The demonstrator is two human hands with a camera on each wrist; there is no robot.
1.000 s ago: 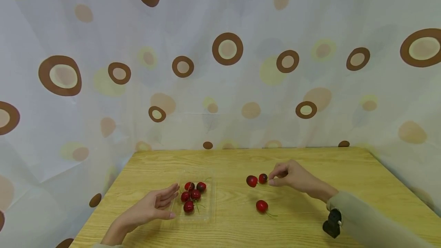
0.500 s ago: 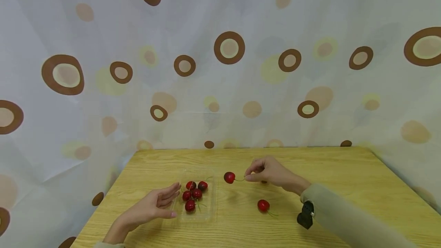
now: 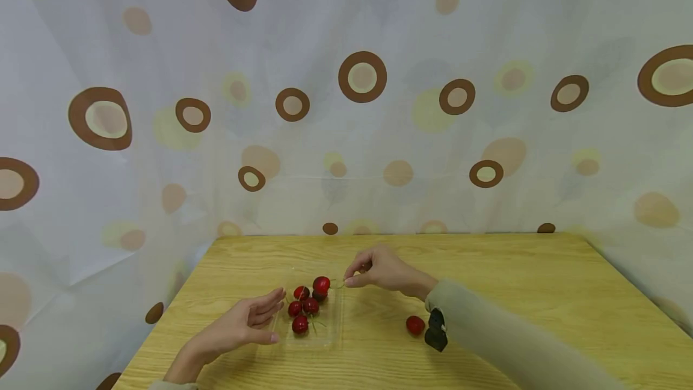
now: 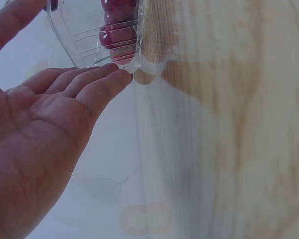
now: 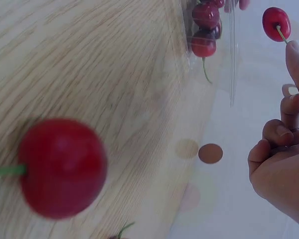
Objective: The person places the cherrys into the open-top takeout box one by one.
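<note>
Between thumb and fingertips my right hand (image 3: 381, 269) pinches the green stem of a red cherry (image 3: 322, 284). The cherry hangs over the right back part of a clear plastic box (image 3: 340, 324), and the right wrist view shows this cherry (image 5: 276, 24) apart from the others. Several dark red cherries (image 3: 300, 324) lie inside the box. At the box's left side is my left hand (image 3: 233, 327), fingers extended and thumb spread. In the left wrist view, the left hand's fingertips (image 4: 122, 74) are at the box wall; whether they press it is unclear.
One cherry (image 3: 415, 325) lies on the wooden table (image 3: 487, 263) by the right wrist camera (image 3: 435, 330). At the bottom of the right wrist view another cherry's stem (image 5: 124, 228) pokes in. A spotted curtain (image 3: 400, 137) hangs behind the table.
My right hand has lifted a cherry by its stem from the back right of the table and carried it left, over the box. The left hand has stayed in place.
</note>
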